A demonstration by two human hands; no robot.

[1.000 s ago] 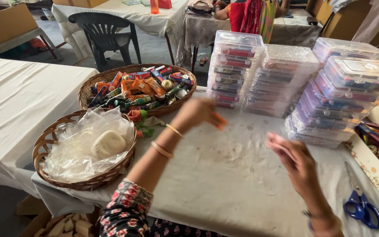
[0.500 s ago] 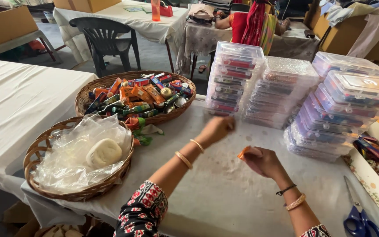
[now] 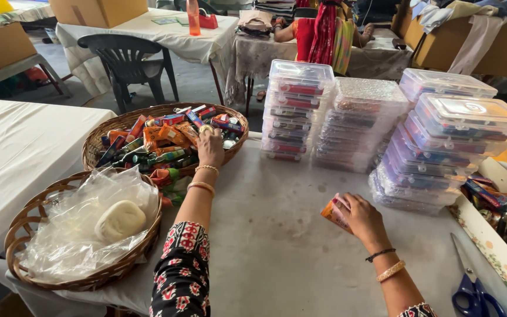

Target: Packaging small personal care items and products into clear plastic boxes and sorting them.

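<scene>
A pale grey cloth-covered surface carries two round wicker baskets on the left: the near one holds clear plastic bags, the far one small colourful packets. Stacks of clear plastic lidded boxes stand along the far side. Blue-handled scissors lie near right, beside a shallow floral-edged tray.

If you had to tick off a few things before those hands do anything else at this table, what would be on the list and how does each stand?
1. Left hand reaches the wicker basket of small packets: ok, it rests on the items.
2. Left hand has one item pinched: cannot tell, fingers hide it.
3. Right hand grips the small orange box: ok.
4. Bare table between the hands: ok.
5. Stacks of clear plastic boxes upright: ok.
6. Scissors away from both hands: ok.
</scene>
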